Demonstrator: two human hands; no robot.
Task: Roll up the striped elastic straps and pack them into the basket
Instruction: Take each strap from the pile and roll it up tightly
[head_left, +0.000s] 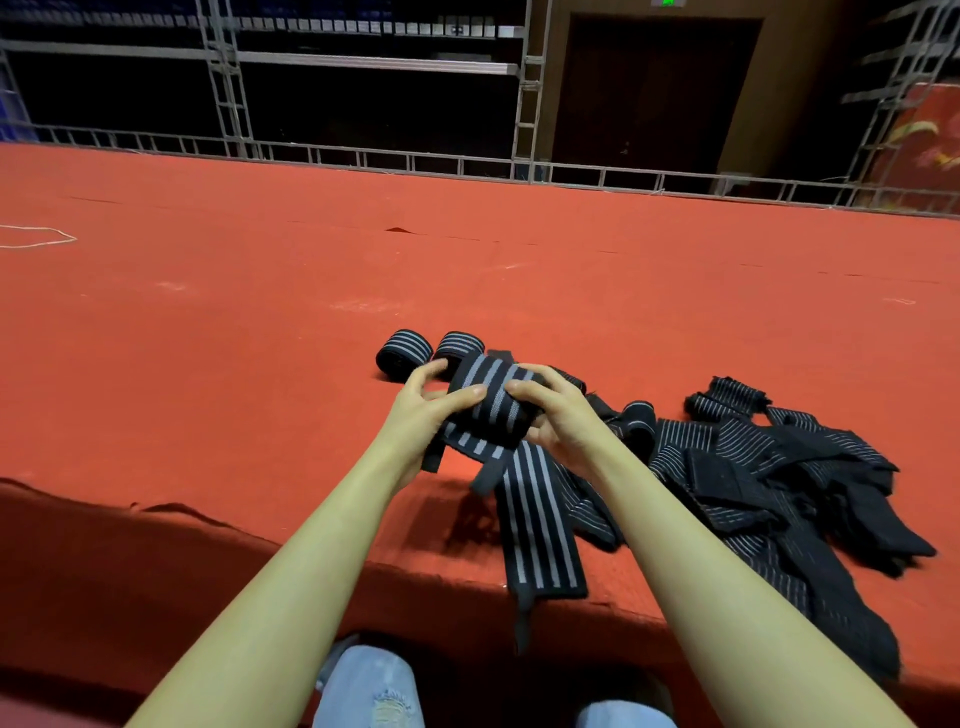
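Observation:
A black strap with grey stripes is partly wound into a roll between both hands above the red stage surface. My left hand grips the roll's left end, thumb on top. My right hand grips its right end. The strap's loose tail hangs down over the stage edge. Two finished rolls lie side by side just beyond my hands. A heap of unrolled striped straps lies to the right. No basket is in view.
The red carpeted stage stretches far ahead and to the left; its front edge runs just before my knees. A white cord lies at far left. Metal truss railings line the stage's back.

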